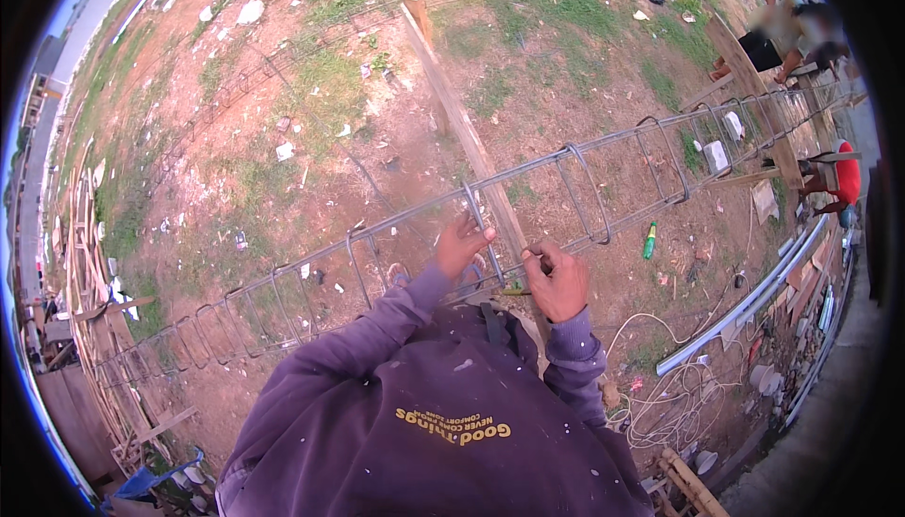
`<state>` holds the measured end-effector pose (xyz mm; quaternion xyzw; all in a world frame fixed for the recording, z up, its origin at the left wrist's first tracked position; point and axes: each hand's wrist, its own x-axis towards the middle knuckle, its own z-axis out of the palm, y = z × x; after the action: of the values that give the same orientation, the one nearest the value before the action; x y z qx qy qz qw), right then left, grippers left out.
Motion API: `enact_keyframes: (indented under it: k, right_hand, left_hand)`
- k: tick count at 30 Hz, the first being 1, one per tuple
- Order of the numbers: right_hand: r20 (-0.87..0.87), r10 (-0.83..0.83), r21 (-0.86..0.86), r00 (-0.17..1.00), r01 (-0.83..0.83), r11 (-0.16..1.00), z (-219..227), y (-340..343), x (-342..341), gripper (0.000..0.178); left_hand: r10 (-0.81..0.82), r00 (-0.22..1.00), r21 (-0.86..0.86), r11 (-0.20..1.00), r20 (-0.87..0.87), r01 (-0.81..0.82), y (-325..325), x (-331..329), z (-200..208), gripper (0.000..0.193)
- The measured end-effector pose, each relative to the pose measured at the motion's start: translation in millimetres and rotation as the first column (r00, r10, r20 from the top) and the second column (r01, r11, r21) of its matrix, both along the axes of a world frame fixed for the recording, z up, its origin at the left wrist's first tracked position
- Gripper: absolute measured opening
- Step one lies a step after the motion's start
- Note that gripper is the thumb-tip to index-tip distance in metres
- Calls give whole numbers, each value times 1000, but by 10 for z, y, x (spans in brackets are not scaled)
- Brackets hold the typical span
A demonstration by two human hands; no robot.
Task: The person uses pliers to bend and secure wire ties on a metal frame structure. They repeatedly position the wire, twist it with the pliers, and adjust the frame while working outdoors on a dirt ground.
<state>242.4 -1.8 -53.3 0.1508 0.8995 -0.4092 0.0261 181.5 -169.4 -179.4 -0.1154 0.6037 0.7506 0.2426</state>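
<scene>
Here the left hand (459, 246) and the right hand (558, 279) are sitting together at the middle of the steel cage (528, 168), and one hoop (473, 204) is standing right between them! The cage is running long, slanting from lower left to upper right, while that hoop is cutting crosswise, its visible length dropping from the cage's far side down and a little rightward. Left is the nearer one, no contest: the hoop is passing just to the right of its palm, the thumb overlapping the metal. The left fingers are bending loosely, partly spread; whether they are truly gripping the hoop, this view isn't telling. Across the gap, the right hand is lying to the right of the hoop, apart from it, thumb and forefinger closing together in a pinch. Is something thin sitting between those tips? Cannot tell. And just at that pinch, the wooden beam (468, 135) is coming down from the upper left, crossing beneath the cage, the hoop standing close beside it.
</scene>
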Motion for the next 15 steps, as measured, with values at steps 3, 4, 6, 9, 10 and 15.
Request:
enact_keyframes:
  k: [3, 4, 6, 9, 10, 15]
  right_hand:
    - [35, 216, 140, 976, -219, 966, 29, -133, -122, 20]
    - [38, 286, 187, 958, -287, 939, 17, -190, -172, 20]
    - [157, 321, 282, 934, -354, 892, -29, -326, -292, 21]
    - [73, 264, 363, 962, -272, 891, -116, -515, -526, 21]
    - [59, 248, 358, 967, -253, 899, -136, -565, -603, 21]
    - [62, 222, 390, 973, -228, 892, -186, -703, -784, 19]
  left_hand:
    - [55, 970, -218, 970, -238, -109, -295, 109, 211, 56]
    - [-33, 945, -438, 891, -326, -120, -468, 109, 296, 44]
    - [-187, 737, -590, 735, -649, -334, -757, -62, 416, 37]
    - [-423, 744, -801, 545, -517, -247, -916, -466, 441, 34]
    - [-483, 756, -853, 487, -441, -187, -943, -647, 428, 34]
    - [-521, 847, -492, 768, -108, 410, -657, -1235, 213, 29]
